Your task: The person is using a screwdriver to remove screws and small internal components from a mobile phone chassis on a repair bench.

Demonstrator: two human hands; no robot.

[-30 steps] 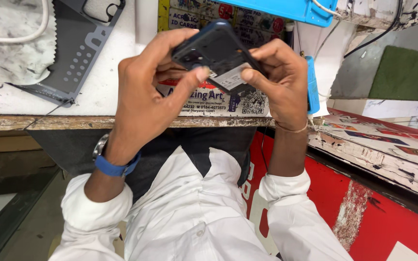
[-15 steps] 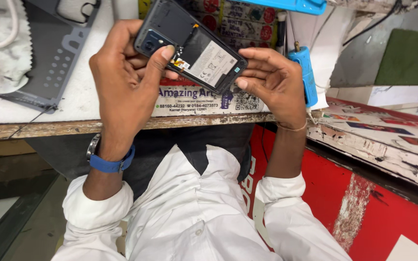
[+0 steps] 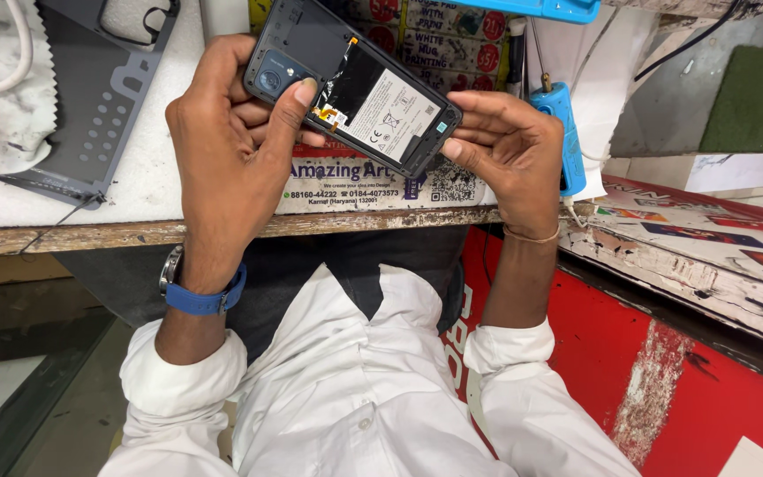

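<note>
I hold a black smartphone point(image 3: 351, 84) with its back cover off, so the white-labelled battery and the camera module show. It hangs slanted above the front edge of a white worktable point(image 3: 147, 181). My left hand point(image 3: 227, 150) grips the camera end, thumb pressed by the lens. My right hand point(image 3: 509, 146) pinches the lower end with its fingertips. A blue-strapped watch sits on my left wrist, a thin bangle on my right. Both sleeves are white.
A grey perforated mat point(image 3: 99, 97) and a dirty white cloth point(image 3: 2, 88) lie at the left. A printed card point(image 3: 373, 181) lies under the phone. A blue tool point(image 3: 562, 132) stands to the right, another blue object point(image 3: 532, 9) at the top. A red cabinet point(image 3: 664, 380) stands lower right.
The phone has turned over from its dark side, so its opened back faces me, and it has risen toward the far side of the table. Both hands kept their grip.
</note>
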